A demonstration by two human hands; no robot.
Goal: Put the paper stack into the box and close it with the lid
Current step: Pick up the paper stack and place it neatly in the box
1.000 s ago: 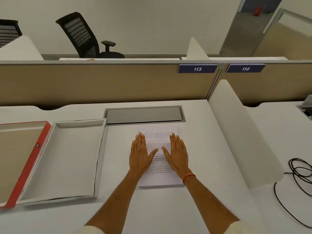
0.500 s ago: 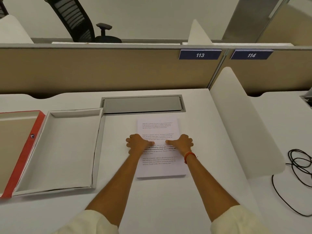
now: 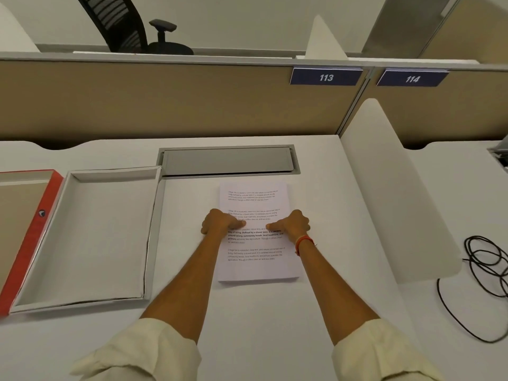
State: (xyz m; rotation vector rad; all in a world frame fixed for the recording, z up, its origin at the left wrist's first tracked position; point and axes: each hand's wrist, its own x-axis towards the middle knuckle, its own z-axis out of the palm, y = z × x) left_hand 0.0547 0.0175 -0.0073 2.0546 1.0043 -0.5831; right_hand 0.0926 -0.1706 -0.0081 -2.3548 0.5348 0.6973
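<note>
where a second ago both palms lay flat and spread on the page, the fingers have since curled down over the long side edges of the white printed paper stack (image 3: 257, 235), and that shift reads as the start of a pickup: the sheets are being gathered rather than pressed. the stack lies flat on the white desk (image 3: 275, 325) at centre frame, so nothing of the task is done yet.

the left hand (image 3: 220, 222) sits on the stack's left edge, fingers folded under and out of sight, thumb laid across the printed text and pointing toward the middle. the right hand (image 3: 292, 224), with a red thread bracelet (image 3: 303, 242) at the wrist, mirrors it on the right edge. both are nearly closed around the edges, though whether the fingertips have got beneath the bottom sheet cannot be told from here (the knuckles hide them).

the open shallow white cardboard box (image 3: 82, 237) waits at left of frame, well apart from the stack, and looks empty. its red-edged lid (image 3: 30, 232) lies upturned just beside it at the far left edge, brown inside showing. my guess is the stack must rise level and travel leftward; a loose grip would let the lower sheets fan out.
</note>
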